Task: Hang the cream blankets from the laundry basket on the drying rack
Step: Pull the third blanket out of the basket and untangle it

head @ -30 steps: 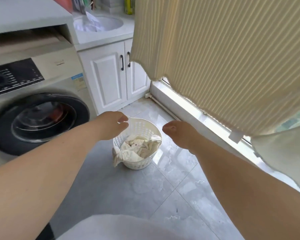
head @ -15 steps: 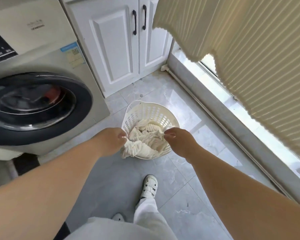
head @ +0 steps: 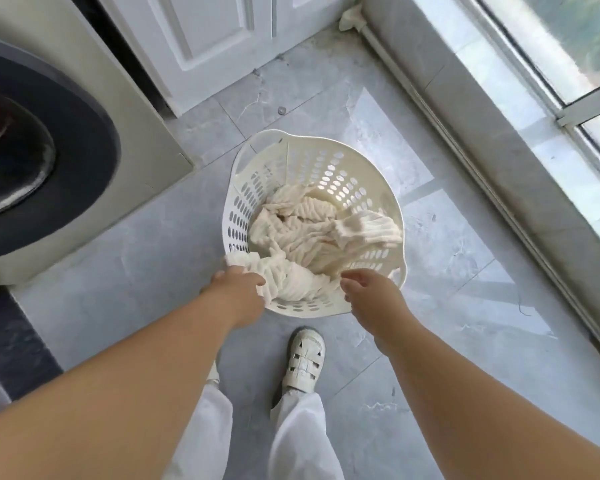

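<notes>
A round white laundry basket (head: pixel 326 161) with perforated walls stands on the grey tiled floor. A crumpled cream ribbed blanket (head: pixel 302 233) lies inside it and spills over the near rim. My left hand (head: pixel 238 289) is closed on the blanket's near-left corner at the rim. My right hand (head: pixel 368 289) hovers at the near-right rim with its fingers curled, touching the cloth's edge; a firm grip cannot be made out. The drying rack is out of view.
A front-loading washing machine (head: pixel 49 161) stands at the left, close to the basket. White cabinet doors (head: pixel 205 39) are behind it. A raised sill and window (head: pixel 534 116) run along the right. My white shoe (head: pixel 303 362) is just before the basket.
The view has tilted down and closer to the basket. Both hands have dropped from above it to its near rim, and my left hand has closed on the blanket's corner. The hung blanket has left the view.
</notes>
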A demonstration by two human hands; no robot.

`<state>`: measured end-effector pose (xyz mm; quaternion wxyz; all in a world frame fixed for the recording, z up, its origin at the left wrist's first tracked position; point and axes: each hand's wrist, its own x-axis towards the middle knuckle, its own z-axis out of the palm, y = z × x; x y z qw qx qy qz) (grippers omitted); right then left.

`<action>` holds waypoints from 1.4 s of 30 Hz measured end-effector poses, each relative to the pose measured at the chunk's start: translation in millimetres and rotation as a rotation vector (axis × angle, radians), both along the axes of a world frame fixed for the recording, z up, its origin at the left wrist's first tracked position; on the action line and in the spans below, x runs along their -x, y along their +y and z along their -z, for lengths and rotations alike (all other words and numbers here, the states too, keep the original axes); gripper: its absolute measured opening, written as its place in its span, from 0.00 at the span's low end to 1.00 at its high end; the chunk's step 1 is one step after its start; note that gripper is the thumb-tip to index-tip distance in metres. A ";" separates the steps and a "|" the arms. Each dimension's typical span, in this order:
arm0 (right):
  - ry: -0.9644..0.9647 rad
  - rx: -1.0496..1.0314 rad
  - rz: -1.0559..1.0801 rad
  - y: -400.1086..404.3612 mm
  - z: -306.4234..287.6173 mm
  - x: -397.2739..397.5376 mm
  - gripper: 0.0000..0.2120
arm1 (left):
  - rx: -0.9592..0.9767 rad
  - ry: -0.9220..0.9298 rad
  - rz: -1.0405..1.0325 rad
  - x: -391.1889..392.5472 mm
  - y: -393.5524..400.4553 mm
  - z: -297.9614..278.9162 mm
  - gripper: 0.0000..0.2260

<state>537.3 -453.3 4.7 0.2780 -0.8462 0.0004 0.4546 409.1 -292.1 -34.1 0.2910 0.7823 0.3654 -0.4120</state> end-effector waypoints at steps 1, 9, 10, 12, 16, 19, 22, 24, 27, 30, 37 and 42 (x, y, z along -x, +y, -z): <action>0.020 0.007 0.037 -1.0 11.2 1.2 0.12 | -0.023 0.057 0.068 -1.5 1.1 13.6 0.21; 0.077 0.052 0.181 -10.7 57.2 -1.9 0.09 | -0.061 0.191 0.230 -6.6 -4.5 75.6 0.21; 0.078 0.060 0.193 -11.3 55.0 -2.9 0.10 | -0.046 0.151 0.133 -11.0 -2.4 70.6 0.19; 0.089 0.069 0.223 -11.6 45.7 -3.3 0.12 | 0.042 -0.008 -0.143 -19.9 3.8 54.9 0.10; 0.088 0.034 0.254 -1.2 8.2 -1.9 0.12 | 0.328 -0.289 -0.618 -38.7 21.7 -7.3 0.06; 0.080 -0.030 0.276 9.0 -31.0 -2.5 0.10 | 0.452 -0.421 -0.856 -55.2 33.9 -65.2 0.10; 0.078 -0.100 0.279 16.3 -76.7 -5.9 0.13 | 0.552 -0.544 -0.979 -70.1 42.1 -124.4 0.13; 0.057 -0.162 0.282 20.1 -113.1 -11.6 0.15 | 0.582 -0.609 -0.926 -79.7 46.6 -165.9 0.13; -0.015 -0.263 0.287 24.9 -167.3 -20.8 0.17 | 0.557 -0.685 -0.691 -89.8 47.8 -228.7 0.11; -0.113 -0.378 0.262 29.7 -222.6 -28.7 0.23 | 0.471 -0.767 -0.337 -94.2 45.6 -299.5 0.10; -0.235 -0.647 -0.114 57.1 -342.4 -38.2 0.36 | 0.119 -0.878 0.324 -103.9 31.3 -429.9 0.19; -0.292 -0.582 -0.257 69.1 -416.0 -42.5 0.04 | -0.125 -0.961 0.667 -99.8 36.6 -479.3 0.18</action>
